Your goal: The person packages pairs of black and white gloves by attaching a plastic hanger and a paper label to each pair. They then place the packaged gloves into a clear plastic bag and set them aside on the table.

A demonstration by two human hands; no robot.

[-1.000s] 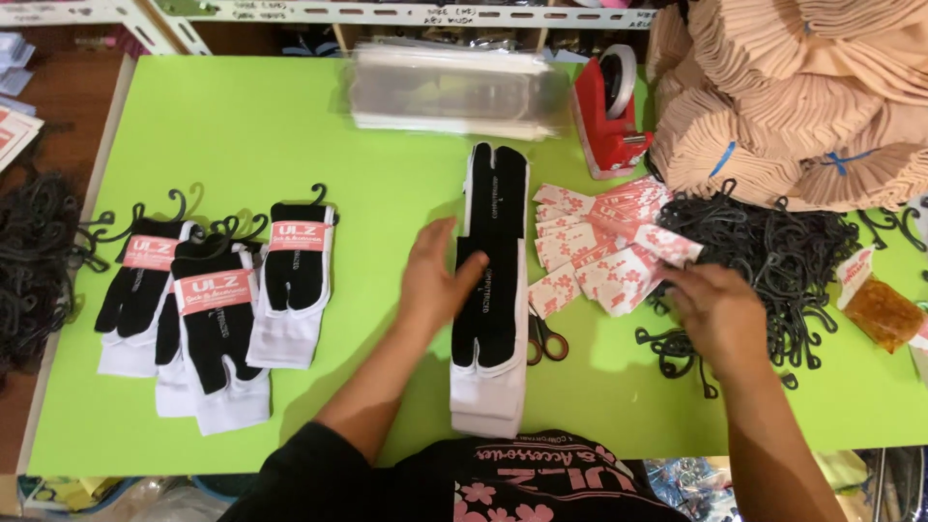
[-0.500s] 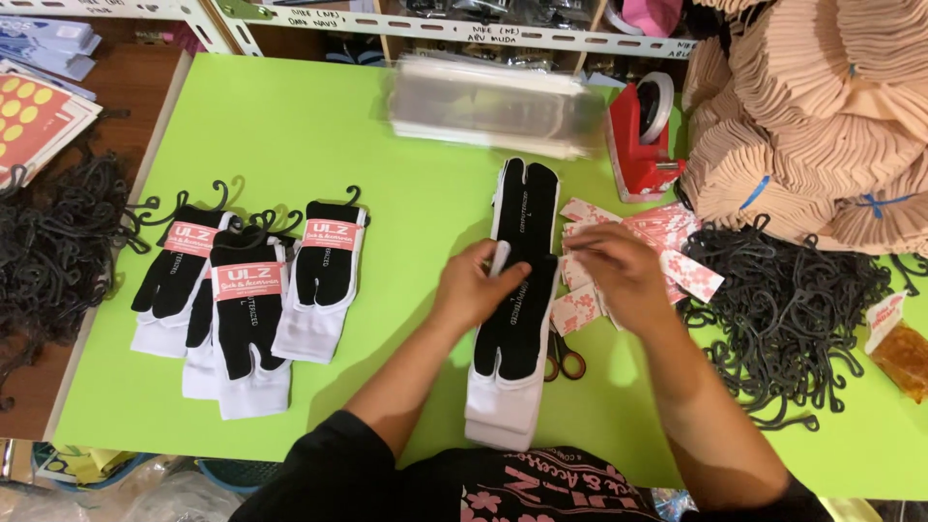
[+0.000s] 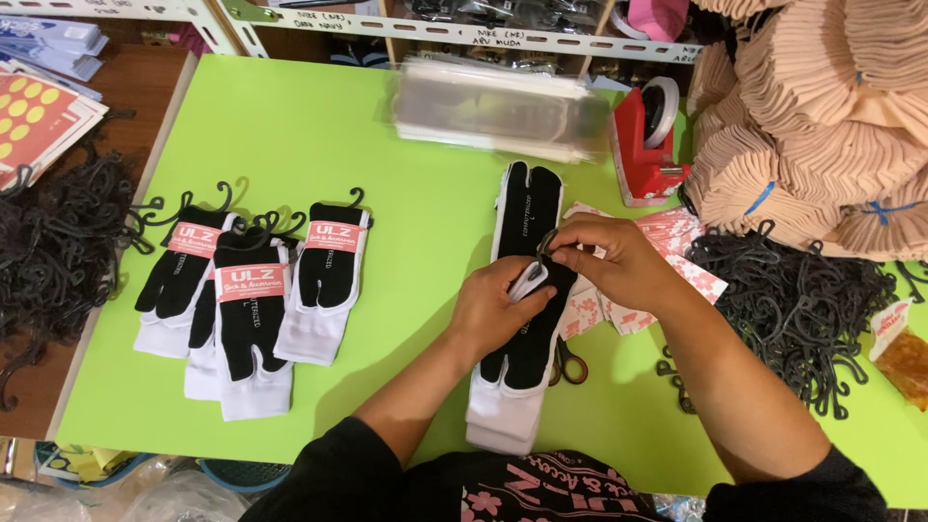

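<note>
A stack of black-and-white split-toe socks point(image 3: 527, 217) lies lengthwise in the middle of the green table point(image 3: 319, 126). My left hand point(image 3: 498, 309) pinches the white edge of the top sock at its middle. My right hand point(image 3: 609, 259) meets it from the right, holding a small black plastic hook point(image 3: 547, 242) at the same spot. Pink and white paper labels point(image 3: 677, 237) are spread under and beside my right wrist.
Three finished sock pairs with pink labels and hooks point(image 3: 253, 290) lie at left. Heaps of black hooks sit at right point(image 3: 802, 290) and far left point(image 3: 48, 242). A red tape dispenser point(image 3: 646, 145), clear bags point(image 3: 498, 106), beige sock bundles point(image 3: 822, 116) and scissors point(image 3: 570, 365) surround the work.
My right hand came from the hook heap at right over to the sock stack and now meets my left hand there with a hook. The camera view shifted right and down.
</note>
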